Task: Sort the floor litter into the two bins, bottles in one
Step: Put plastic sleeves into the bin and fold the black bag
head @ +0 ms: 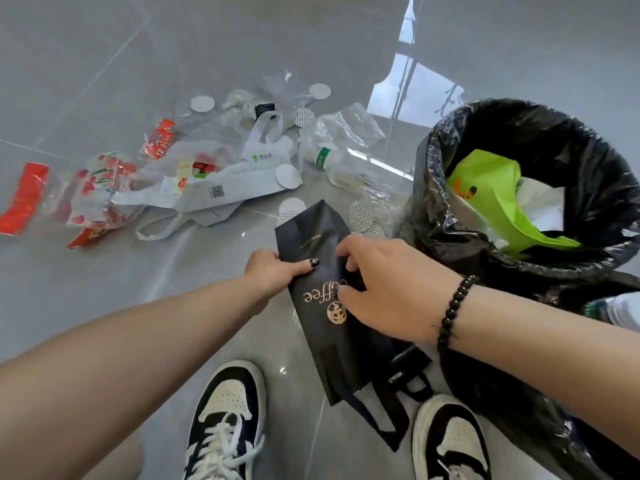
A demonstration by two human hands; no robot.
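The black coffee bag (325, 271) is held up off the floor in both hands, just beside the near left rim of the bin (450, 216) lined with a black liner. The left hand (273, 271) grips its left edge, thumb pressed across the front. The right hand (384, 285) has its fingers curled into the bag's middle, seemingly bunching or folding it. The bag's handles (388, 417) hang down between the person's shoes (225, 420).

The step in hand looks like getting this bag into the bin that already holds a green bag (491, 199) and some pale wrapping, so it is the non-bottle bin. To do it well, gather the bag tighter first: fold or crumple it so the dangling handles come up with it and do not snag on the liner's loose edge. Then carry it over the rim and let go well inside the opening, not on the lip, where a light, stiff bag could slide back out.

On the floor towards the far left lie a white bag (235, 181), red wrappers (24, 199), clear plastic sheets (349, 124) and round paper discs (202, 103). A clear bottle with a green label (341, 162) lies near the bin's far left side; it belongs in the other bin, which I cannot clearly make out here.
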